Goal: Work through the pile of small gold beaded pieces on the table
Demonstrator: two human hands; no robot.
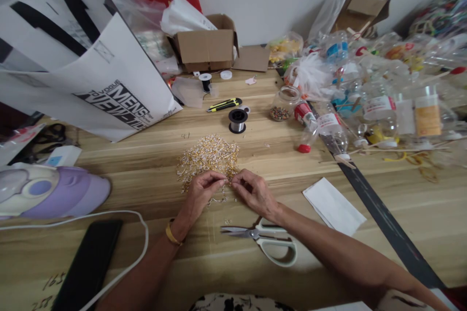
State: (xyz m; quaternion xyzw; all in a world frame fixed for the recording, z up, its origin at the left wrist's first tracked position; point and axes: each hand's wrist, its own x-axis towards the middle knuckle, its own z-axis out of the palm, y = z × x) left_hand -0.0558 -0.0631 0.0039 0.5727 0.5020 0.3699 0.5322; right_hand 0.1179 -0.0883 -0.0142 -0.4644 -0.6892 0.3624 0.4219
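A heap of small gold and white beaded pins point(208, 155) lies on the wooden table point(146, 170). My left hand point(202, 192) and my right hand point(253, 193) meet at the near edge of the heap. Both are closed in a pinch, fingertips almost touching each other. Between them they hold a tiny piece from the heap, too small to name. A yellow band sits on my left wrist. White-handled scissors point(268, 242) lie just under my right wrist.
A thread spool point(237, 120), a yellow utility knife point(224, 104) and a bead jar point(282, 105) stand beyond the heap. Plastic bottles point(365, 102) crowd the right. A white bag point(91, 68), a purple device point(51, 192), a phone point(89, 262), a white paper point(333, 206).
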